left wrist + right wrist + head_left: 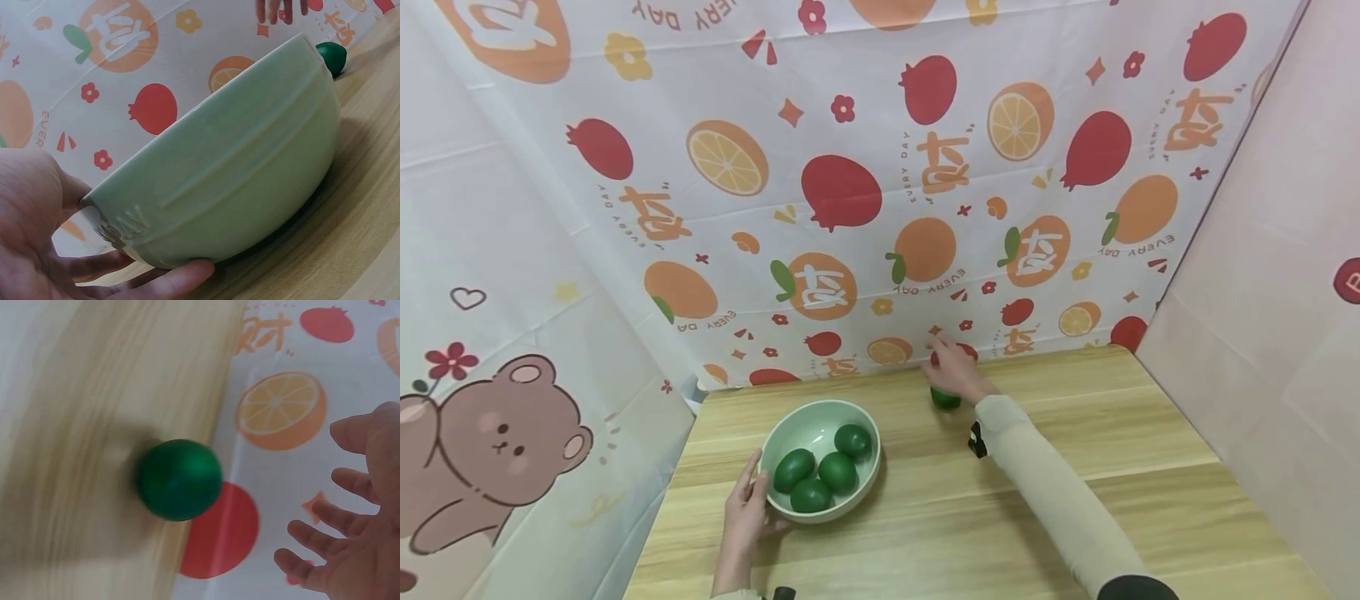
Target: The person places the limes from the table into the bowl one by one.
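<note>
a light wooden table with a pale streaked grain carries everything here. its far edge runs along a hanging cloth printed with oranges and red fruit, and cloth panels close in its left and right sides too. a pale green bowl stands on the left part of the top, its base flat on the wood, with four dark green fruits inside it. a single green fruit lies directly on the wood near the far edge, well apart from the bowl and to its right, just in front of the cloth.
</note>
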`<state>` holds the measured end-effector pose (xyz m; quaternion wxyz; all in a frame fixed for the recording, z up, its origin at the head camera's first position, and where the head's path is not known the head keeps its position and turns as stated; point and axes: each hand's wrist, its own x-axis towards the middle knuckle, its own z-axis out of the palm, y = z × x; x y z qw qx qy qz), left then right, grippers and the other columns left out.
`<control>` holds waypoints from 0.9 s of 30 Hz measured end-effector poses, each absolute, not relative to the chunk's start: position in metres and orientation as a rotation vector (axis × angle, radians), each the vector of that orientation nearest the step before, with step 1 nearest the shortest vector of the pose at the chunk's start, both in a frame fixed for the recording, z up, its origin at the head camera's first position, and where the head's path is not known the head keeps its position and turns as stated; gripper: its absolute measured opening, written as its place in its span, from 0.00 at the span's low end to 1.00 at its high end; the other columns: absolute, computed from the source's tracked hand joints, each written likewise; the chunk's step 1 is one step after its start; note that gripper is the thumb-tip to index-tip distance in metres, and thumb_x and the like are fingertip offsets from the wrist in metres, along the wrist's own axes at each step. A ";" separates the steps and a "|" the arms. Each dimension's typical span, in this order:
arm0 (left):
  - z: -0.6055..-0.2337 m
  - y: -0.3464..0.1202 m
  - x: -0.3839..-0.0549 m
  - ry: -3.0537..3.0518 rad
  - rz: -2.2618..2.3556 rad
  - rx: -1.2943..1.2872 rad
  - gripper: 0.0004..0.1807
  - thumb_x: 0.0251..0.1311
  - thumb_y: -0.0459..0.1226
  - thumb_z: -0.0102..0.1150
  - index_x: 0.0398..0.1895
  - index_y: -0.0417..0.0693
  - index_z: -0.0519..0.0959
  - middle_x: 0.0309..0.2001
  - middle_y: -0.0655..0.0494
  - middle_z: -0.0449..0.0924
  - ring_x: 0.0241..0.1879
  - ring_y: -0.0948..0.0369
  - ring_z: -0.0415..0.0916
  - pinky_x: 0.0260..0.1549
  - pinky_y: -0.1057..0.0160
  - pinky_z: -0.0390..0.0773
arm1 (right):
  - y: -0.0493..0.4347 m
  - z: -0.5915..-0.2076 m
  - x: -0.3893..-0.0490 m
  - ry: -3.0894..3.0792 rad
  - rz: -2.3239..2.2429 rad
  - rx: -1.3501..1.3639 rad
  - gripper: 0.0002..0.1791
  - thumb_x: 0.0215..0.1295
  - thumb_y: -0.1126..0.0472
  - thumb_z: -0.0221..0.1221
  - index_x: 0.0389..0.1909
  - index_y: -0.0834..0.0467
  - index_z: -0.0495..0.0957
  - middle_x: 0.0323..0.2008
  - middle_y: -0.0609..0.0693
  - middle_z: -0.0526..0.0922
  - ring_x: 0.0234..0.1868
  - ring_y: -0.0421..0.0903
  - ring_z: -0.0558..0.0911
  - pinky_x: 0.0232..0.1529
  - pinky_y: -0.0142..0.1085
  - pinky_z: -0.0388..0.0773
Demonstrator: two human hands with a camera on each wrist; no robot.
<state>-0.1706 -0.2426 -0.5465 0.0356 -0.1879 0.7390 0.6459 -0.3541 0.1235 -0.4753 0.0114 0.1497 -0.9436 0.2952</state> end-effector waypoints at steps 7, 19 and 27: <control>-0.547 -0.243 -0.170 2.243 2.011 -0.587 0.33 0.80 0.54 0.36 0.82 0.71 0.42 0.78 0.29 0.49 0.73 0.26 0.54 0.44 0.48 0.93 | 0.132 -0.493 -0.354 -3.054 0.890 0.420 0.32 0.75 0.55 0.55 0.75 0.61 0.62 0.75 0.65 0.63 0.76 0.63 0.64 0.79 0.59 0.68; -0.544 -0.240 -0.173 2.222 2.011 -0.589 0.33 0.80 0.54 0.36 0.82 0.71 0.40 0.78 0.27 0.47 0.73 0.25 0.53 0.47 0.46 0.92 | 0.130 -0.511 -0.350 -3.061 0.873 0.432 0.29 0.74 0.55 0.58 0.72 0.59 0.67 0.72 0.65 0.66 0.71 0.64 0.70 0.73 0.60 0.75; -0.541 -0.240 -0.173 2.227 2.005 -0.617 0.33 0.80 0.54 0.36 0.82 0.70 0.41 0.77 0.28 0.50 0.73 0.26 0.54 0.45 0.47 0.93 | 0.130 -0.520 -0.349 -3.081 0.869 0.423 0.29 0.72 0.57 0.61 0.71 0.60 0.68 0.72 0.66 0.66 0.71 0.64 0.69 0.71 0.61 0.76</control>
